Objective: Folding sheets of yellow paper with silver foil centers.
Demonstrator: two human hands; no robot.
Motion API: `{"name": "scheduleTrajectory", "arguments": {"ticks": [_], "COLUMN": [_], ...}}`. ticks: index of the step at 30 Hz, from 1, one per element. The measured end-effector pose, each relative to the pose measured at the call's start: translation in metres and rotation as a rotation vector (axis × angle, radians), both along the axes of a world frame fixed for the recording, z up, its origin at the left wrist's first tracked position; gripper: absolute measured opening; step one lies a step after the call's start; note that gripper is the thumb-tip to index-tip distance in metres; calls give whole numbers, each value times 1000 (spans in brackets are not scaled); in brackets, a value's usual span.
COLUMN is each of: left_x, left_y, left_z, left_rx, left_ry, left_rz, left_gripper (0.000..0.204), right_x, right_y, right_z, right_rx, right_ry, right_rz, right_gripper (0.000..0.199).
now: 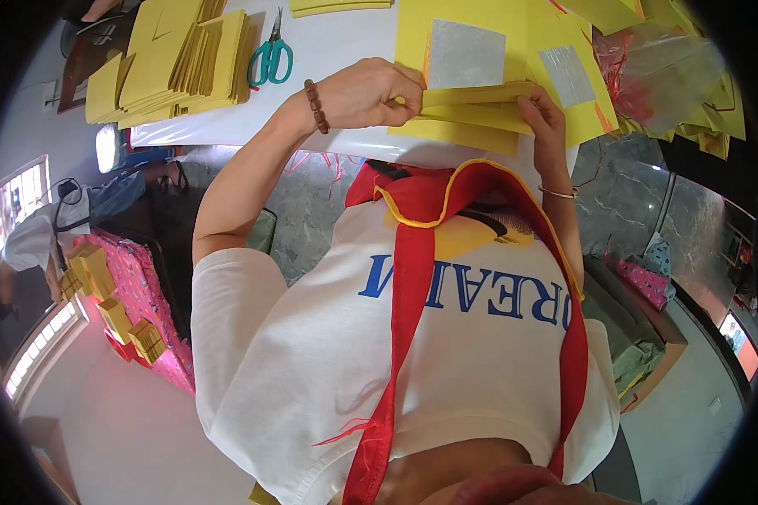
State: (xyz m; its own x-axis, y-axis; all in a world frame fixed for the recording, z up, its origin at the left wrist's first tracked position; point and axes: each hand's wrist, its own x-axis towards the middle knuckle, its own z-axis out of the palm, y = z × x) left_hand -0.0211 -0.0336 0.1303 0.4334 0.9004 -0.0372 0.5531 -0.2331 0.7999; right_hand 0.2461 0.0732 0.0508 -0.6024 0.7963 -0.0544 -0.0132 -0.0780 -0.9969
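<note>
A folded sheet of yellow paper (pixel 480 109) is stretched between my hands at the front edge of the table. My left hand (pixel 387 94), with a brown bead bracelet at its wrist, is closed on the paper's left end. At the other end my right hand (pixel 545 126) pinches the fold between thumb and fingers; a thin bangle circles that wrist. Beneath and behind the paper lie yellow sheets, one bearing a large silver rectangle (pixel 467 55), another a smaller silver rectangle (pixel 568 74). The fingertips of my left hand are partly hidden.
Scissors with teal handles (pixel 271 64) lie on the white table (pixel 328 42), left of my hands. Stacks of folded yellow paper (pixel 156 67) stand at the far left. A clear plastic bag (pixel 661 71) with red strands sits at the right. Another person (pixel 42 223) is at the left.
</note>
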Motion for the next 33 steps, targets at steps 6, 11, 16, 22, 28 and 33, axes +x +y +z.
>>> {"name": "scheduleTrajectory", "arguments": {"ticks": [6, 11, 16, 22, 28, 33], "left_x": [-2, -4, -5, -10, -4, -1], "left_y": [1, 4, 5, 4, -8, -21], "left_z": [-1, 1, -2, -8, -13, -20], "left_rx": [-14, -74, -21, -47, -43, 286], "left_ry": [-9, 40, 4, -15, -94, -168], "left_rz": [-7, -46, -66, -7, 175, 298], "left_gripper": [11, 10, 10, 10, 22, 60], "right_x": [1, 3, 2, 3, -2, -6], "right_y": [2, 6, 4, -2, -3, -7], "right_z": [-6, -17, -16, -17, -20, -20], "right_rx": [37, 162, 178, 104, 417, 110], "right_ry": [-20, -8, 23, 179, -139, 78], "right_rz": [-33, -9, 16, 22, -52, -95], "right_gripper": [27, 40, 46, 45, 34, 25]}}
